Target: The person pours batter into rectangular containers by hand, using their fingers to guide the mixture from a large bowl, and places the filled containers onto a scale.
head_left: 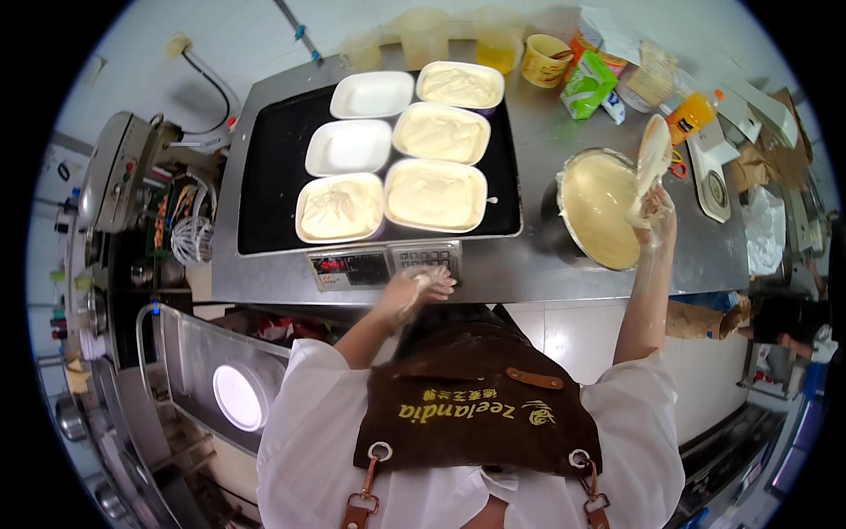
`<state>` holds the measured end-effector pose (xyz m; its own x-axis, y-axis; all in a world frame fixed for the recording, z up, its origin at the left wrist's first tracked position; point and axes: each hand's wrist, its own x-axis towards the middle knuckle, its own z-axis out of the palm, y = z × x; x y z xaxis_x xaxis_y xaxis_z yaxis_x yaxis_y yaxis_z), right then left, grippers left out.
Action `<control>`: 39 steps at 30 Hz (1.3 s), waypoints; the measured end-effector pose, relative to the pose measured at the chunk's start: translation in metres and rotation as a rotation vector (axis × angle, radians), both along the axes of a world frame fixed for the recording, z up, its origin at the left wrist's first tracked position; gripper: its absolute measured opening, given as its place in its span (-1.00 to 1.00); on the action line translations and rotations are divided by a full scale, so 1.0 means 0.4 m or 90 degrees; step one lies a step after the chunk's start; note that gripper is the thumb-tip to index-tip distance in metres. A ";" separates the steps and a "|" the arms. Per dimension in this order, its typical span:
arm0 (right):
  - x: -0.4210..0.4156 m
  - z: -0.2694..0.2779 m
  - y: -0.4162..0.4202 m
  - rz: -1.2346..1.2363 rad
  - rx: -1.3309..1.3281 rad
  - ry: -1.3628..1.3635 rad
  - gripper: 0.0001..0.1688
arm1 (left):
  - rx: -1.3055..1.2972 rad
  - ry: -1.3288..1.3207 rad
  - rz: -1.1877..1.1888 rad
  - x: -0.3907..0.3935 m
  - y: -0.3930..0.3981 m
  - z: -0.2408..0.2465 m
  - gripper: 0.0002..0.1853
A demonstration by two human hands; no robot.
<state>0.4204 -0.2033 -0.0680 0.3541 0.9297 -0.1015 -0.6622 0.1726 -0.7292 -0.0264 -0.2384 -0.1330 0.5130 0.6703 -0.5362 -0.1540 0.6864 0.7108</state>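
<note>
My right hand (654, 210), smeared with batter, grips a batter-coated scraper (654, 149) raised over the right rim of a metal bowl (562, 205). Pale, smooth batter (600, 205) lies in the bowl. My left hand (423, 287) holds nothing, its batter-smeared fingers just before the keypad of a digital scale (350, 270) with a lit red display. A black baking tray (274, 178) rests above the scale. On it stand several white rectangular tubs; pale batter fills the front-right tub (435, 196) and others, while two tubs (350, 149) at the left hold none.
Behind the tray stand plastic jugs (423, 40), one with yellow liquid (499, 49). Farther right are a yellow tub (546, 61), a green carton (588, 84), an orange drink bottle (694, 118), scissors (677, 164) and a white kitchen scale (710, 178). A mixer (115, 172) stands left.
</note>
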 end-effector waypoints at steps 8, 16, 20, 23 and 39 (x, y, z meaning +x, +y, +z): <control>0.045 0.009 0.024 0.098 0.028 -0.043 -0.64 | -0.232 0.020 0.205 -0.019 -0.109 -0.173 -0.58; 0.049 0.008 0.076 0.097 -0.011 -0.033 -0.66 | -0.175 0.113 0.362 0.077 -0.111 -0.234 -0.68; 0.050 0.011 0.079 0.073 -0.053 -0.037 -0.67 | -0.154 0.132 0.387 0.085 -0.113 -0.219 -0.68; 0.072 0.001 0.078 0.091 -0.042 -0.049 -0.68 | -0.158 0.148 0.392 0.089 -0.110 -0.222 -0.68; 0.085 -0.032 0.135 0.200 0.013 -0.032 -0.64 | -0.169 0.172 0.382 0.086 -0.107 -0.205 -0.71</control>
<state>0.4545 -0.1492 -0.0808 0.0528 0.9961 -0.0710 -0.6487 -0.0198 -0.7608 0.0080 -0.2814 -0.2152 -0.0775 0.6252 -0.7766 -0.4018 0.6933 0.5982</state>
